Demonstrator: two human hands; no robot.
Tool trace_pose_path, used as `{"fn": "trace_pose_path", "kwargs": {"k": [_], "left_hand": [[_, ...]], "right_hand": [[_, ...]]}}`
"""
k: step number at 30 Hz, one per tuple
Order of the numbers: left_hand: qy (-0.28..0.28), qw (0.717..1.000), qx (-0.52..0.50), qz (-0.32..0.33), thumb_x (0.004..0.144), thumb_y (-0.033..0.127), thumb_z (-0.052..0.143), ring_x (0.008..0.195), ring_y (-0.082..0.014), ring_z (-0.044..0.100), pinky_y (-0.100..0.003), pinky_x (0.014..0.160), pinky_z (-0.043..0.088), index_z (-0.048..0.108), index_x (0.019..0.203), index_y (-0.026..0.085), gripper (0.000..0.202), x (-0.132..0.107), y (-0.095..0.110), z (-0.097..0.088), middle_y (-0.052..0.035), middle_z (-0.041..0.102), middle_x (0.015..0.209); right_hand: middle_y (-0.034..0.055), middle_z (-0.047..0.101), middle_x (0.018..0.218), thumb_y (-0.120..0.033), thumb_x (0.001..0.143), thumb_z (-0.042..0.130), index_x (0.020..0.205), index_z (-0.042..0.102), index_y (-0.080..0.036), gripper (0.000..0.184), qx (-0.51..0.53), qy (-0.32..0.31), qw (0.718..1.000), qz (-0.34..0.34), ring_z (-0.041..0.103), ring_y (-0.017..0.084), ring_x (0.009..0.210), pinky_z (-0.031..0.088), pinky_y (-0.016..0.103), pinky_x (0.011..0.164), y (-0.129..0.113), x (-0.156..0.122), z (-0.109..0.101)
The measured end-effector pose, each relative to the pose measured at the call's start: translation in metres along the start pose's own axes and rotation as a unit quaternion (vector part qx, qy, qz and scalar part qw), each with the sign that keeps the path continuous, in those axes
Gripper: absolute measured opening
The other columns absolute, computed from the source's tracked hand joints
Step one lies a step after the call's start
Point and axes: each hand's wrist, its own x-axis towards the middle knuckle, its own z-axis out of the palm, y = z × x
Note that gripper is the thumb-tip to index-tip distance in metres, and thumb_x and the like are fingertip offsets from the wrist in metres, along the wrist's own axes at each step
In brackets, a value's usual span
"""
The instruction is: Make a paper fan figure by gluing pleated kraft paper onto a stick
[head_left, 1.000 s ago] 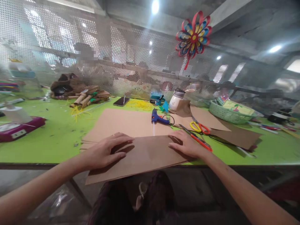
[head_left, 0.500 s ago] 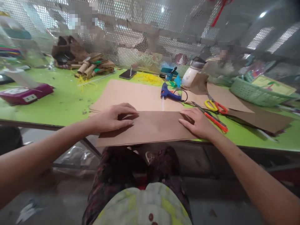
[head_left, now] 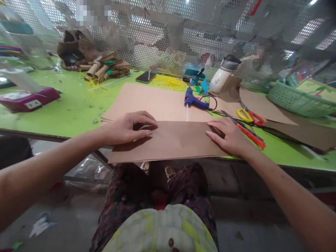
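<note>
A sheet of brown kraft paper (head_left: 173, 140) lies folded over at the green table's front edge, its near side jutting past the edge. My left hand (head_left: 128, 127) rests on its left part, fingers curved toward the fold and thumb apart on the surface. On the right end rests my right hand (head_left: 227, 134), with thumb and fingers likewise apart. Both sets of fingertips touch the paper near its far, folded edge. Behind the fold, a blue glue gun (head_left: 193, 99) with a white glue stick lies on flat brown paper (head_left: 149, 99).
Right of my right hand are an orange utility knife (head_left: 252, 135) and yellow-and-orange scissors (head_left: 250, 116). Farther right stands a green basket (head_left: 299, 99). At the back are a phone (head_left: 145, 77), yellow shreds (head_left: 169, 83) and a white bottle (head_left: 223, 77). A purple power strip (head_left: 34, 99) sits left.
The view has shifted slightly, so the table items on the right appear farther right. Both hands keep their places on the folded paper.
</note>
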Motion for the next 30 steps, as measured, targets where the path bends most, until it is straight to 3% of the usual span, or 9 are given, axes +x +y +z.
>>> {"fn": "trace_pose_path", "kwargs": {"k": [24, 30], "left_hand": [[0.024, 1.000, -0.007, -0.005, 0.087, 0.030, 0.053, 0.100, -0.0189, 0.058, -0.035, 0.092, 0.047, 0.066, 0.106, 0.021, 0.024, -0.004, -0.004, 0.003, -0.0077, 0.061, 0.108], [0.019, 1.000, -0.002, -0.015, 0.088, 0.025, 0.052, 0.101, -0.0184, 0.057, -0.035, 0.093, 0.047, 0.066, 0.105, 0.022, 0.022, -0.010, -0.001, 0.002, -0.0073, 0.060, 0.109]], "right_hand": [[0.0142, 0.063, 0.110, -0.038, 0.087, 0.053, 0.106, 0.063, -0.015, 0.031, 0.004, -0.002, 1.000, 0.008, 0.055, 0.029, 0.105, 0.045, 0.048, 0.092, -0.002, 0.000, 0.005], [0.0130, 0.062, 0.112, -0.037, 0.087, 0.053, 0.109, 0.063, -0.019, 0.029, 0.010, -0.002, 1.000, 0.015, 0.056, 0.029, 0.105, 0.046, 0.049, 0.090, -0.004, 0.000, 0.012]]}}
